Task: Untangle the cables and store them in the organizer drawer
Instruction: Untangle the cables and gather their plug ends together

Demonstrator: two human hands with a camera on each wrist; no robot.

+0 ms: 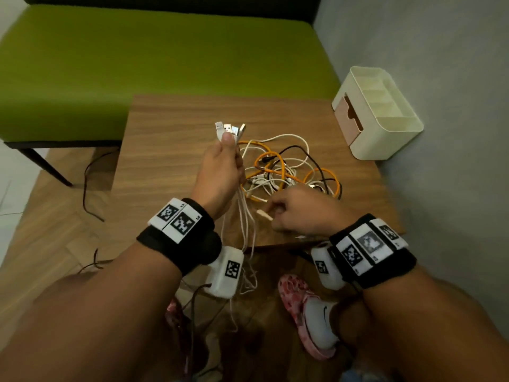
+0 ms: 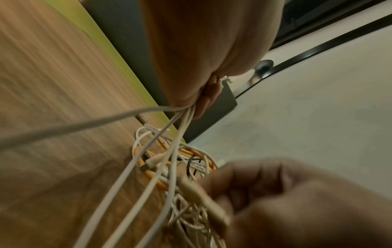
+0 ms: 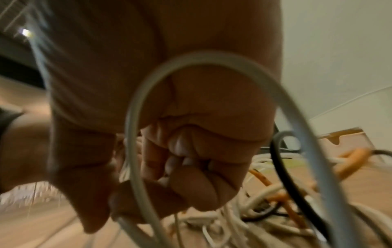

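A tangle of white, orange and black cables (image 1: 286,172) lies in the middle of the wooden table (image 1: 170,166). My left hand (image 1: 223,161) is raised over the table and grips a bundle of white cables, whose USB plugs (image 1: 230,129) fan out above the thumb. Their cords (image 2: 135,167) hang down past the table's near edge. My right hand (image 1: 300,210), near the front edge, pinches a white cable end (image 1: 265,215) pulled from the tangle; a white loop (image 3: 212,80) curves round the fist. The cream organizer (image 1: 382,114), with a tan drawer (image 1: 347,117), stands at the table's far right corner.
A green bench (image 1: 154,56) runs behind and left of the table. A grey wall (image 1: 446,78) is close on the right. A thin black cord (image 1: 91,188) trails over the wood floor on the left. My feet in socks and pink sandals (image 1: 305,307) are below the table edge.
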